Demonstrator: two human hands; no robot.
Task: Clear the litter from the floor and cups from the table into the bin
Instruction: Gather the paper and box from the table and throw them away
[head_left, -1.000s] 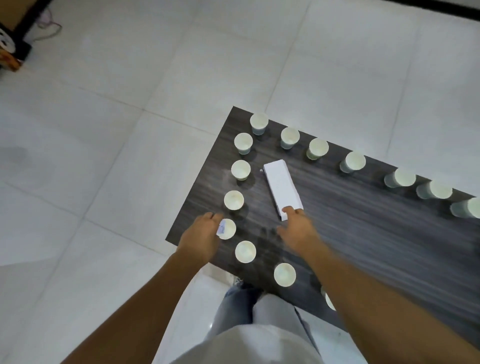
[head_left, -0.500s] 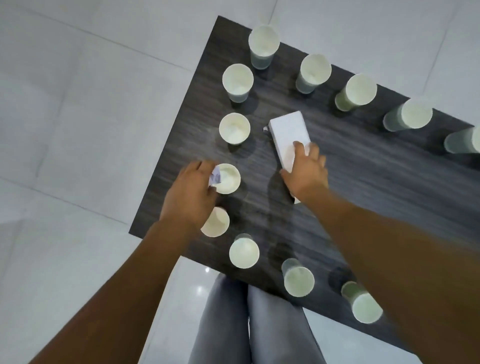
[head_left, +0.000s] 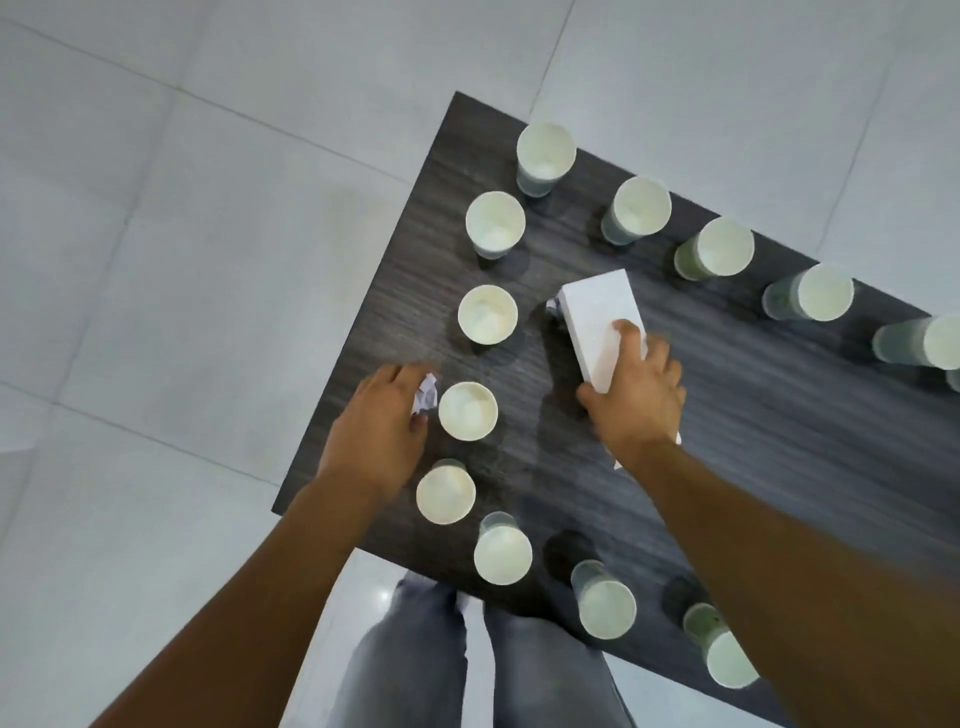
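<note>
Several white paper cups stand upright along the edges of a dark wood table (head_left: 779, 426). My left hand (head_left: 382, 428) holds a crumpled scrap of white paper (head_left: 426, 397) and sits just left of one cup (head_left: 468, 411). A second cup (head_left: 445, 493) stands just below that hand. A white rectangular box (head_left: 597, 317) lies in the table's middle, and my right hand (head_left: 636, 397) grips its near end with the fingers over the top.
Pale tiled floor (head_left: 182, 260) surrounds the table's left corner. My legs in grey jeans (head_left: 415, 660) stand at the near edge. More cups line the far edge (head_left: 826, 291) and the near edge (head_left: 605, 605). No bin is in view.
The camera has come closer over the table. My right hand has slid further onto the box and closed around it. My left hand with the paper scrap stays beside the same cup.
</note>
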